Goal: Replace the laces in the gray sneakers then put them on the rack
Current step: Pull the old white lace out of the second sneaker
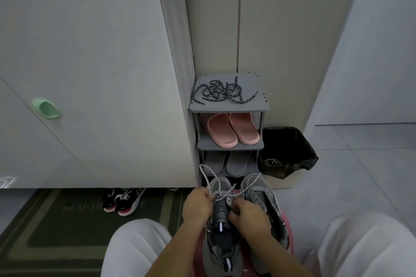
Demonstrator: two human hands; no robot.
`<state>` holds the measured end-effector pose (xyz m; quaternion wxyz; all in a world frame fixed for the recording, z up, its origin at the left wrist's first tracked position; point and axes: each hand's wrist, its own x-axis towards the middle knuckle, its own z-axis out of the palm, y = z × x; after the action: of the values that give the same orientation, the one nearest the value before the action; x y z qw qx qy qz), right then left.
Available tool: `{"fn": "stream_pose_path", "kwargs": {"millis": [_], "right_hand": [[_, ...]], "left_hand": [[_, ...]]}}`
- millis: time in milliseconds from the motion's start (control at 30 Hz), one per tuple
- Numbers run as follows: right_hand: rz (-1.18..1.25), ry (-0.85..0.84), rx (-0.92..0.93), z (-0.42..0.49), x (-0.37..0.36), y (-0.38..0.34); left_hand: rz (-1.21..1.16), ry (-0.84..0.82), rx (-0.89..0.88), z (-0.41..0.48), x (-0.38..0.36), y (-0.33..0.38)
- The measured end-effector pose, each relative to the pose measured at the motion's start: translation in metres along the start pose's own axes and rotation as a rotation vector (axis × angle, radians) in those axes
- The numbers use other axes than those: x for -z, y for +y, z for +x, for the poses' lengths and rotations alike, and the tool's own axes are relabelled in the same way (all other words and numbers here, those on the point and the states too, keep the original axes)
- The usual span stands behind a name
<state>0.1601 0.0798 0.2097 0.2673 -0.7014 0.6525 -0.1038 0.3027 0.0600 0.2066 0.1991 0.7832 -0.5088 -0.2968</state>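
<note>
Two gray sneakers stand side by side between my knees on a pink surface. My left hand (197, 206) grips the light gray lace (208, 177) of the left sneaker (221, 238); the lace loops up toward the rack. My right hand (249, 216) pinches the lace at the same sneaker's tongue. The right sneaker (258, 189) is laced in light gray, and my right hand partly hides it. A tangle of dark speckled laces (225, 92) lies on the top shelf of the small gray rack (229, 107).
Pink slippers (231, 129) fill the rack's second shelf, gray slippers (227, 163) the third. A bin with a black bag (286, 153) stands right of the rack. Black-and-red sneakers (122, 200) sit under the white cabinet (90, 74), at the edge of a dark mat (67, 220).
</note>
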Motion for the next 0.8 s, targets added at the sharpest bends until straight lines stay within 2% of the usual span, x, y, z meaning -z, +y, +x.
{"fn": "stream_pose_path", "kwargs": {"millis": [167,267,333,433,500,633,800], "right_hand": [[0.011,0.003,0.004,0.0,0.0,0.0],[0.011,-0.002,-0.002,0.0,-0.001,-0.001],[0.004,0.001,0.004,0.0,-0.001,-0.001],[0.002,-0.012,0.006,-0.001,0.0,-0.002],[-0.001,-0.019,0.007,-0.001,0.0,-0.002],[0.006,-0.018,-0.001,-0.001,-0.001,-0.001],[0.006,-0.012,-0.007,0.0,0.0,0.0]], "left_hand": [[-0.255,0.157,0.114,0.014,0.022,0.001],[-0.3,0.282,0.097,0.022,0.04,-0.001],[-0.319,0.224,0.106,0.023,0.042,-0.003],[-0.265,0.002,0.075,0.012,0.023,-0.004],[-0.236,-0.034,0.046,0.0,0.005,-0.005],[-0.193,0.062,0.09,-0.002,-0.013,-0.007],[-0.405,0.266,0.175,0.015,0.014,-0.002]]}}
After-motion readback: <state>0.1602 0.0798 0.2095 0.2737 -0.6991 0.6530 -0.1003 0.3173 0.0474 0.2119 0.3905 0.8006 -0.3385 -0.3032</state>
